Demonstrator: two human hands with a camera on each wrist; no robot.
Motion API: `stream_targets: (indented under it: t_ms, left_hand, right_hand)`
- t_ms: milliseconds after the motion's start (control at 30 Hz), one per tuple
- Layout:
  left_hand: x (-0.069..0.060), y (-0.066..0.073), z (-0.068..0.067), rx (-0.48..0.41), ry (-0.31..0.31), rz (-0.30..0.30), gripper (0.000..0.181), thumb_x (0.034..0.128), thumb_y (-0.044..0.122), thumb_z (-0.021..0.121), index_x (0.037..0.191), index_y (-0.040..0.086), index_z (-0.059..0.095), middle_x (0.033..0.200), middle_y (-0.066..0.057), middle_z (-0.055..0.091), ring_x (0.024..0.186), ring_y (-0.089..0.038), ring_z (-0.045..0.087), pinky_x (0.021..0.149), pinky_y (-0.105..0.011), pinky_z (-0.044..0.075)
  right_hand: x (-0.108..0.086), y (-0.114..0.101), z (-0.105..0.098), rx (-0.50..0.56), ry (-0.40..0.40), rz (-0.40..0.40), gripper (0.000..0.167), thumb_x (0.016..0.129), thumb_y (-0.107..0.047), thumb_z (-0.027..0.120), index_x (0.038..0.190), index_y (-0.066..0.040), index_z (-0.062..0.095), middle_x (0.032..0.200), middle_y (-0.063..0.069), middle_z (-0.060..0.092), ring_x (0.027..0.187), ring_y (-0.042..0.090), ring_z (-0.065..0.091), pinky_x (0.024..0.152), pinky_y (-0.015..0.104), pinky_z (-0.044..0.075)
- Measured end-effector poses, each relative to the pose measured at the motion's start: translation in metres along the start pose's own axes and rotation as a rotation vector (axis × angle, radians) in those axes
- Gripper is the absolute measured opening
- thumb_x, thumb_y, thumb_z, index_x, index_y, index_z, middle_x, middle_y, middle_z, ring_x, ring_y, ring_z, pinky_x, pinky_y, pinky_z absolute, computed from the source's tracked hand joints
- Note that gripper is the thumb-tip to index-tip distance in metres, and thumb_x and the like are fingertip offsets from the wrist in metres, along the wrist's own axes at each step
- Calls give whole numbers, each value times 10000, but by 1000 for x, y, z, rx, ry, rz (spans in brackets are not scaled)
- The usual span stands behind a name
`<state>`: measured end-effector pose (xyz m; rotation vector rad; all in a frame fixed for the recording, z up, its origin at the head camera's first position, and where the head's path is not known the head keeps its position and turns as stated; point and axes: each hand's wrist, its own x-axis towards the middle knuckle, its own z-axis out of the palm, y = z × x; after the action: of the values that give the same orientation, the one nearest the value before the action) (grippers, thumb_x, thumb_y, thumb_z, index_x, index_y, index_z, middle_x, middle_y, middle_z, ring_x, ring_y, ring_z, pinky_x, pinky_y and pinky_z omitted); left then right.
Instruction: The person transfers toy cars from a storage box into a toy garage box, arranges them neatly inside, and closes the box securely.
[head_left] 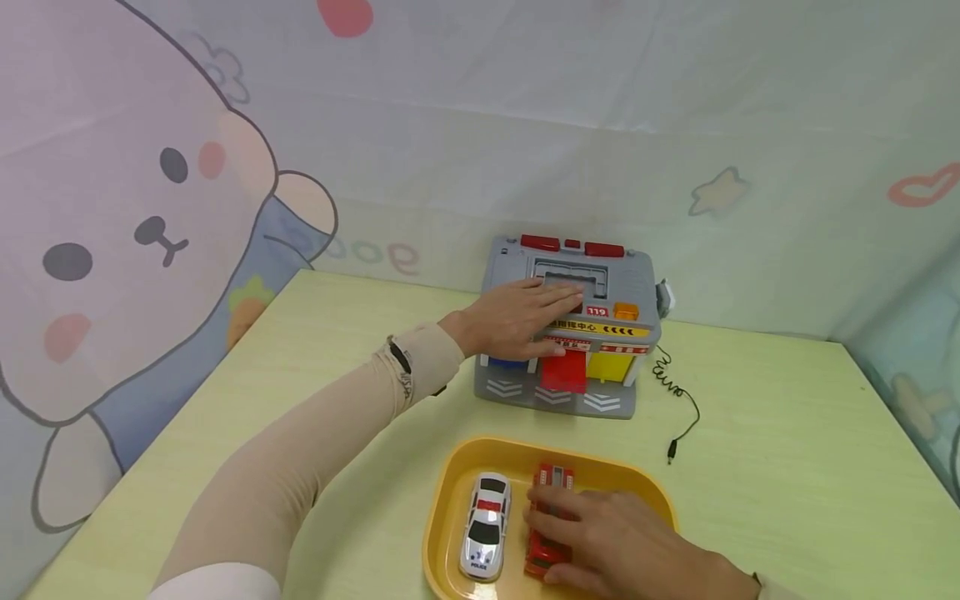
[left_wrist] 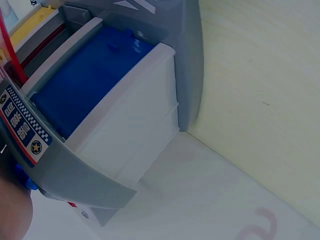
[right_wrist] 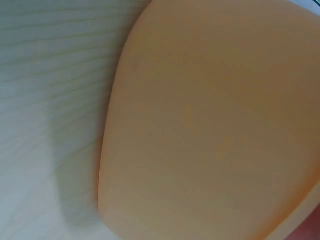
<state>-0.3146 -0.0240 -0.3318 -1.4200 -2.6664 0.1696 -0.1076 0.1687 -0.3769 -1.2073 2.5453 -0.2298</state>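
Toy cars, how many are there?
2: the white car in the tray, and the red car beside it, partly under the right hand. More could hide in the garage.

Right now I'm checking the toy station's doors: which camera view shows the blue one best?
The left wrist view: it shows the blue door large, with most of its face uncovered. In the head view, only a low sliver shows below the left hand. The right wrist view shows none of it.

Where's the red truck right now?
In the head view, the red truck is in the yellow tray, right of the police car, partly covered by the right hand.
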Motion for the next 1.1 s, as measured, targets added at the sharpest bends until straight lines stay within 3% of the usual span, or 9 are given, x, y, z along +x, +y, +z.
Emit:
stream_targets:
  t_ms: [433, 767, 1100]
  left_hand:
    - [0, 2, -2, -47, -3, -20, 757, 1021, 556, 402, 1615, 154, 159, 1690, 16, 161, 1559, -144, 166, 1278, -363, 119]
    - [0, 1, -2, -56, 4, -26, 757, 1019, 550, 412, 1614, 151, 168, 1688, 16, 171, 1558, -146, 173, 1278, -360, 120]
    - [0, 4, -3, -50, 6, -27, 763, 1015, 554, 415, 1614, 151, 167, 1689, 16, 169, 1558, -146, 175, 1279, -359, 116]
  right_hand:
    - [1, 0, 3, 22, -40, 34, 593, 929, -598, 591, 1470, -380, 483, 1563, -26, 443, 1022, 132, 641, 912, 366, 585]
    - [2, -3, 2, -48, -42, 56, 638, 880, -580, 674, 1465, -413, 479, 1555, -56, 452, 1156, 229, 614, 982, 464, 552]
    - [1, -1, 1, -19, -29, 21, 601, 892, -506, 703, 1448, -377, 512, 1516, -38, 496, 1141, 204, 634, 962, 420, 569]
